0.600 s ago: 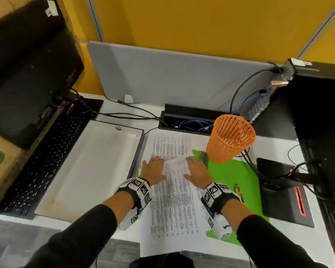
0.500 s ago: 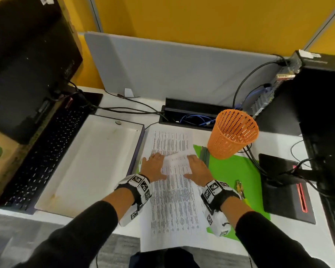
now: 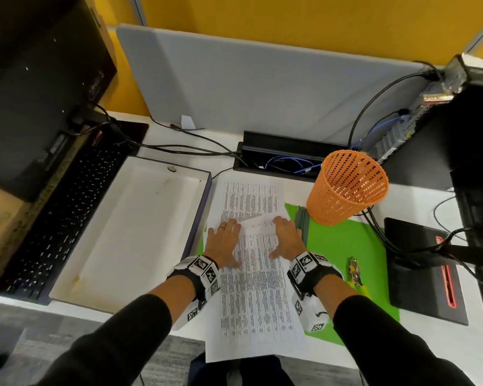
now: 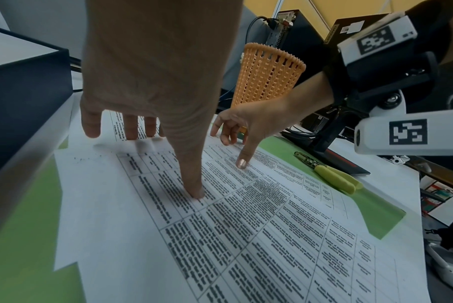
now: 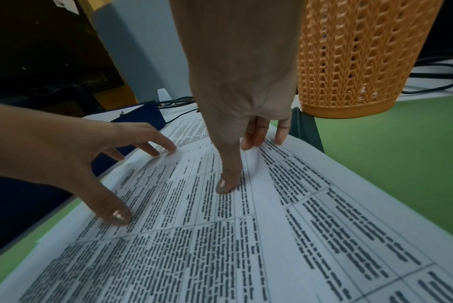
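On the green file folder [image 3: 346, 246] at the front of the desk lie two printed sheets. The near sheet [image 3: 257, 288] overlaps the far sheet [image 3: 248, 199], and its near end reaches past the desk edge. Both hands sit at the near sheet's top edge. The left hand [image 3: 223, 240] has its fingers spread and its thumb pressing the print. The right hand [image 3: 286, 238] has its thumb down and its fingertips [image 5: 256, 135] at the edge, where the paper lifts slightly. Neither hand grips anything; they only press.

The step looks like squaring the two sheets into one stack. To do it well, I judge, keep the pressure light and even. Slide both hands together so the sheet neither skews nor creases, and match its long edges to the sheet beneath. The folder's dark spine clip [image 3: 301, 221] lies just beside the right fingers and the orange mesh basket [image 3: 343, 188] stands near, so steer clear of both. Yellow-handled pliers [image 3: 356, 271] lie on the folder to the right, and a white tray [image 3: 129, 227] lies to the left.
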A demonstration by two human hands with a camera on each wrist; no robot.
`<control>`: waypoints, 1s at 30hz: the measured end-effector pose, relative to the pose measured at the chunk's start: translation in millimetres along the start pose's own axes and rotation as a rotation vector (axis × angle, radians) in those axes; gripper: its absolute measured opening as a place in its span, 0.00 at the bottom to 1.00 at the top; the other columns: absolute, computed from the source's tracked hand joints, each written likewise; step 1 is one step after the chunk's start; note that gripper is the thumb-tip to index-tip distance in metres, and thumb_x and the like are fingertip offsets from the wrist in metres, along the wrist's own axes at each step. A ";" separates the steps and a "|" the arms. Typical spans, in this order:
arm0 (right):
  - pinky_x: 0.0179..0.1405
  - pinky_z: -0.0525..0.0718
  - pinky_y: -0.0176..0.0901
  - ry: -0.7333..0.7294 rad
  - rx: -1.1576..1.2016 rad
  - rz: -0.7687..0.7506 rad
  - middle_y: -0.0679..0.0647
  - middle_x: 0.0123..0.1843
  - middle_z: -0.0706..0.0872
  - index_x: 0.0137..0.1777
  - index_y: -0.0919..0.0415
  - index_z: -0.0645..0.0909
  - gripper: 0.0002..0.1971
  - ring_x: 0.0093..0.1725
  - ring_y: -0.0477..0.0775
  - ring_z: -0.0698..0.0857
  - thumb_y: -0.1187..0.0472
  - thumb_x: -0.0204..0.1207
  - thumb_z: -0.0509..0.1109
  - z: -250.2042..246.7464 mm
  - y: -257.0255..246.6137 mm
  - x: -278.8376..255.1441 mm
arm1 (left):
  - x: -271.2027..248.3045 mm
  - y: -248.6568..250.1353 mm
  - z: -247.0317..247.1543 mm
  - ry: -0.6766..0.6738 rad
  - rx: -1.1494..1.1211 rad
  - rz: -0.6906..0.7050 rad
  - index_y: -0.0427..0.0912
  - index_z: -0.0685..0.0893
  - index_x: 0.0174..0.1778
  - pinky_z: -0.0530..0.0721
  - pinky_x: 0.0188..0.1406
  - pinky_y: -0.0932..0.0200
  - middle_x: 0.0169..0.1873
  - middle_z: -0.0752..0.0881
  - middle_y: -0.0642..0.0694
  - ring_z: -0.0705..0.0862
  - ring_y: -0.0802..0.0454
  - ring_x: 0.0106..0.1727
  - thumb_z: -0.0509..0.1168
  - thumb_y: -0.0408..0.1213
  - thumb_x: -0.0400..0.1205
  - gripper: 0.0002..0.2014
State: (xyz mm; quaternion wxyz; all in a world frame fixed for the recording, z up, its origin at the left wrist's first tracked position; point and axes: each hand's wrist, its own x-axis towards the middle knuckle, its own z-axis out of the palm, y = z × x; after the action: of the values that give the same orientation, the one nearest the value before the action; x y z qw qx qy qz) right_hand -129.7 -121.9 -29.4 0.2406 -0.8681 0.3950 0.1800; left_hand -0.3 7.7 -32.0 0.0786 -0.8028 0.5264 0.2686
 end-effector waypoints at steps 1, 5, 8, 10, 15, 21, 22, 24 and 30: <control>0.72 0.68 0.61 0.000 -0.009 0.001 0.61 0.71 0.69 0.71 0.65 0.61 0.48 0.73 0.63 0.65 0.59 0.55 0.85 0.1 -0.4 0.2 | -0.1 -0.4 0.5 0.003 0.002 0.001 0.41 0.53 0.81 0.60 0.77 0.35 0.82 0.52 0.43 0.56 0.41 0.82 0.78 0.52 0.66 0.54; 0.70 0.71 0.62 0.018 -0.059 0.010 0.60 0.70 0.66 0.68 0.63 0.64 0.46 0.71 0.63 0.64 0.55 0.53 0.86 -3.1 -0.4 1.0 | -0.4 -1.3 1.9 0.030 0.011 0.012 0.40 0.54 0.80 0.63 0.76 0.37 0.81 0.54 0.43 0.59 0.42 0.80 0.79 0.52 0.65 0.54; 0.69 0.72 0.61 0.040 -0.068 -0.007 0.59 0.70 0.65 0.66 0.62 0.67 0.44 0.70 0.62 0.65 0.53 0.52 0.86 -4.9 -0.4 0.0 | -1.4 -1.5 2.3 0.046 0.002 0.018 0.40 0.56 0.79 0.64 0.76 0.38 0.80 0.56 0.43 0.60 0.42 0.80 0.79 0.50 0.65 0.52; 0.67 0.74 0.59 0.044 -0.042 -0.020 0.59 0.69 0.65 0.63 0.63 0.70 0.41 0.68 0.61 0.65 0.54 0.52 0.86 -4.4 -0.1 -1.6 | -1.5 -1.1 2.4 0.049 0.006 0.019 0.40 0.57 0.79 0.66 0.75 0.39 0.79 0.57 0.43 0.60 0.42 0.79 0.79 0.51 0.65 0.52; 0.67 0.75 0.54 0.051 0.086 -0.015 0.60 0.68 0.66 0.66 0.66 0.66 0.46 0.67 0.61 0.67 0.59 0.50 0.87 -1.7 1.4 -3.5 | -0.4 2.1 0.4 0.062 0.017 -0.004 0.39 0.61 0.76 0.69 0.73 0.40 0.75 0.61 0.42 0.63 0.43 0.76 0.81 0.51 0.62 0.51; 0.67 0.75 0.58 0.031 0.105 -0.004 0.61 0.68 0.65 0.67 0.66 0.64 0.47 0.68 0.63 0.67 0.61 0.50 0.87 -1.6 0.4 -3.0 | 1.8 10.2 -4.7 0.031 0.095 -0.052 0.33 0.59 0.76 0.69 0.73 0.41 0.74 0.60 0.37 0.63 0.38 0.75 0.82 0.52 0.60 0.55; 0.67 0.75 0.58 0.028 0.112 -0.006 0.61 0.69 0.65 0.67 0.66 0.64 0.47 0.68 0.63 0.68 0.61 0.50 0.87 -1.3 0.3 -2.7 | 2.6 11.2 -5.4 0.035 0.114 -0.061 0.33 0.60 0.75 0.70 0.72 0.41 0.73 0.61 0.36 0.65 0.38 0.73 0.82 0.52 0.59 0.55; 0.66 0.76 0.58 0.029 0.129 -0.011 0.61 0.68 0.65 0.67 0.66 0.64 0.46 0.68 0.63 0.68 0.62 0.50 0.87 -0.1 0.8 -3.0 | 4.4 11.8 -6.4 0.041 0.118 -0.077 0.35 0.62 0.73 0.72 0.71 0.42 0.70 0.64 0.36 0.69 0.38 0.70 0.83 0.52 0.57 0.55; 0.64 0.76 0.61 0.050 0.152 -0.032 0.60 0.68 0.66 0.67 0.63 0.65 0.47 0.67 0.62 0.69 0.61 0.50 0.87 2.9 5.1 -5.0 | 5.1 4.5 -5.8 0.066 0.068 -0.050 0.42 0.65 0.70 0.70 0.68 0.45 0.65 0.74 0.43 0.73 0.44 0.67 0.82 0.50 0.60 0.47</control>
State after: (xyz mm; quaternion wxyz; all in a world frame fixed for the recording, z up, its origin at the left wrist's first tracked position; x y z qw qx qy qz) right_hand -137.1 -120.2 -30.7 0.2985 -0.8580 0.3994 0.1238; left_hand -0.8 -0.7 -29.0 0.0954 -0.8211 0.5172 0.2217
